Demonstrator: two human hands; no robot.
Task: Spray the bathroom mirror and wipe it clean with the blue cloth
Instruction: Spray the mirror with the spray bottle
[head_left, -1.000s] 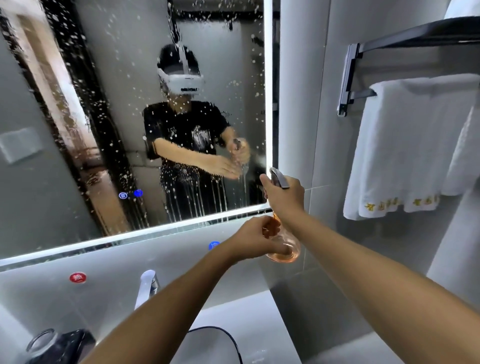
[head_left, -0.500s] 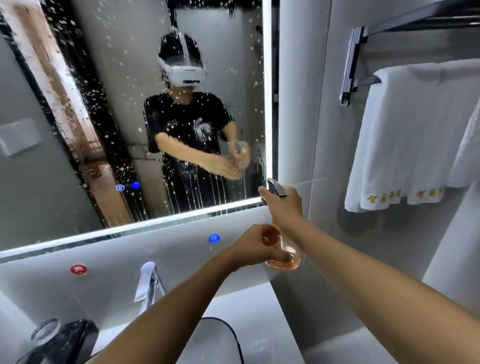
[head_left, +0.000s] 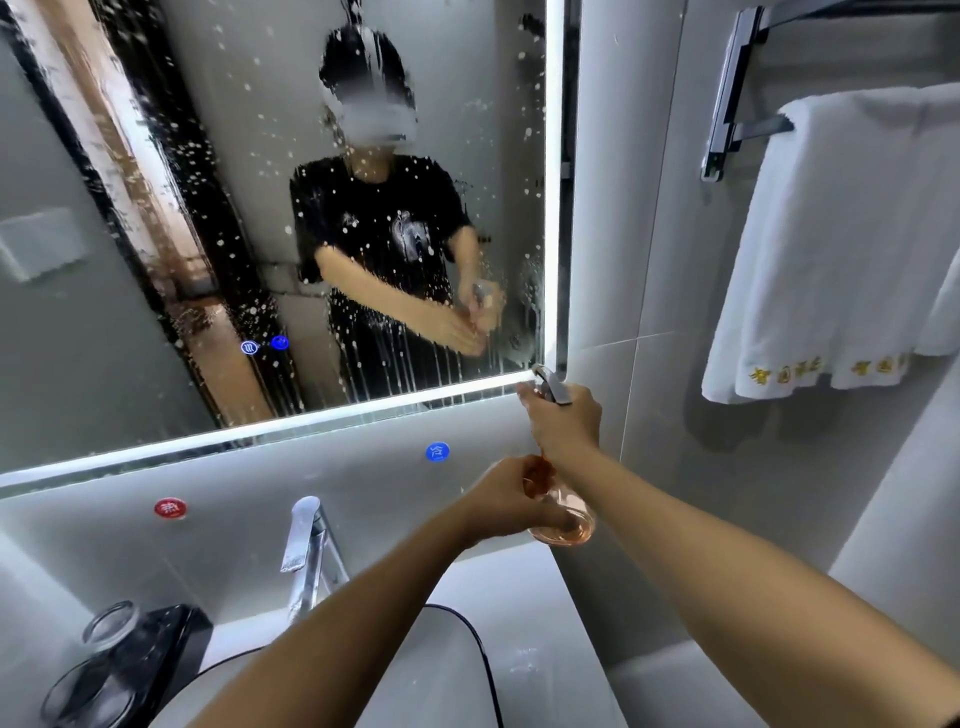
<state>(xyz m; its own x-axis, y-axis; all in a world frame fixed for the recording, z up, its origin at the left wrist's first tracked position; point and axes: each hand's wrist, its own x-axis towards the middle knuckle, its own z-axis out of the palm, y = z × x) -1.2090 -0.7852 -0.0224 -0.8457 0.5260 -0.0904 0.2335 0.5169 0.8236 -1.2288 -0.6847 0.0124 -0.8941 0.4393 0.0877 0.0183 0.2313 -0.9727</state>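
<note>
My right hand (head_left: 563, 423) is wrapped round the neck of the spray bottle (head_left: 563, 514), fingers curled on the trigger, with the silver nozzle (head_left: 550, 383) standing just above my knuckles and aimed at the lower right corner of the mirror (head_left: 156, 208). My left hand (head_left: 506, 501) cups the rounded base from the side, a holding grip that steadies the bottle so the squeeze does not swing the nozzle off the glass. I keep it low and close because that corner is where the glass meets the lit edge and is easy to miss.

The mirror is speckled all over with white droplets, and thin runs trail down its lower middle, so I judge the spraying nearly done and the wiping not yet begun. The blue cloth is nowhere I can see; it may lie below the view, but I cannot say.

Below the mirror the faucet (head_left: 306, 540) rises over the white basin (head_left: 519, 665), with a red round sticker (head_left: 170, 508) and a blue one (head_left: 437, 451) on the wall panel. A black box (head_left: 171, 639) with glasses sits at the left of the worktop. White towels (head_left: 831, 234) hang from the rack (head_left: 727, 93) to my right, well apart from the spray.
</note>
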